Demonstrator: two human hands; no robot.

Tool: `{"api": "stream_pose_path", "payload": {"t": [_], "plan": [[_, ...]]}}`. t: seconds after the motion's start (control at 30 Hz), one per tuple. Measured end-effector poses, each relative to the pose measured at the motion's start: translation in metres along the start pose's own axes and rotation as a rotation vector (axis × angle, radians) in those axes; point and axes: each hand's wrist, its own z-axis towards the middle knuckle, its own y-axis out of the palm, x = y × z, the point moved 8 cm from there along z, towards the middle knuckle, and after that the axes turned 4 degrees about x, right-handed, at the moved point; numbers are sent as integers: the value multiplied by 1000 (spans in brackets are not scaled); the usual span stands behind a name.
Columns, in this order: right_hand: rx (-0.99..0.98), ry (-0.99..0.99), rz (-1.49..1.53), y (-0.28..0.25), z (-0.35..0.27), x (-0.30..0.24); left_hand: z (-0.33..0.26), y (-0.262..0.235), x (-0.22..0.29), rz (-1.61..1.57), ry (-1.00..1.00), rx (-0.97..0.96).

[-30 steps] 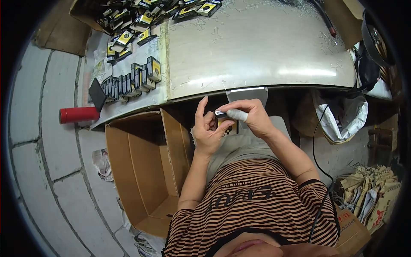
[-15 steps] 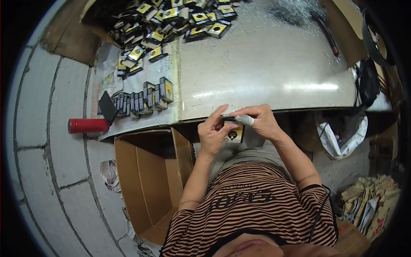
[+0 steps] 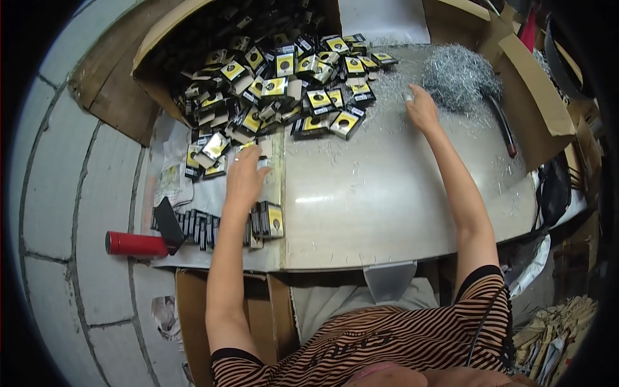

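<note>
My left hand point(image 3: 244, 177) reaches forward over the left side of the table, thumb apart from the fingers. Its fingertips lie over a small black-and-yellow box point(image 3: 248, 148) at the near edge of a heap of such boxes point(image 3: 274, 87); whether they touch it is hard to tell. My right hand point(image 3: 423, 111) is stretched out with slightly parted fingers beside a tangled pile of thin silver metal pins point(image 3: 461, 77). A white wrap point(image 3: 407, 95) covers one of its digits. Below my left wrist, a row of upright small boxes point(image 3: 267, 219) stands partly behind the forearm.
A red cylinder point(image 3: 135, 244) with a dark flat piece point(image 3: 169, 226) lies at the left table edge. A dark curved tool point(image 3: 503, 129) rests beside the pins. Cardboard point(image 3: 535, 90) walls the right side; an open carton point(image 3: 193, 303) stands below the table.
Both hands have left my lap and reached forward, the left to the boxes, the right to the pins. The box they held is out of them. My view has shifted forward.
</note>
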Motion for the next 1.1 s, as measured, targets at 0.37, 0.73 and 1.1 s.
{"api": "stream_pose_path", "payload": {"t": [0.37, 0.73, 1.1], "plan": [[-353, -313, -231, 7, -104, -41, 42, 32, -41, 84, -324, -207], [-535, -162, 146, -56, -210, -87, -161, 24, 134, -1652, -657, 137], [-332, -451, -56, -32, -292, -141, -370, 197, 207, -1036, -501, -658]]}}
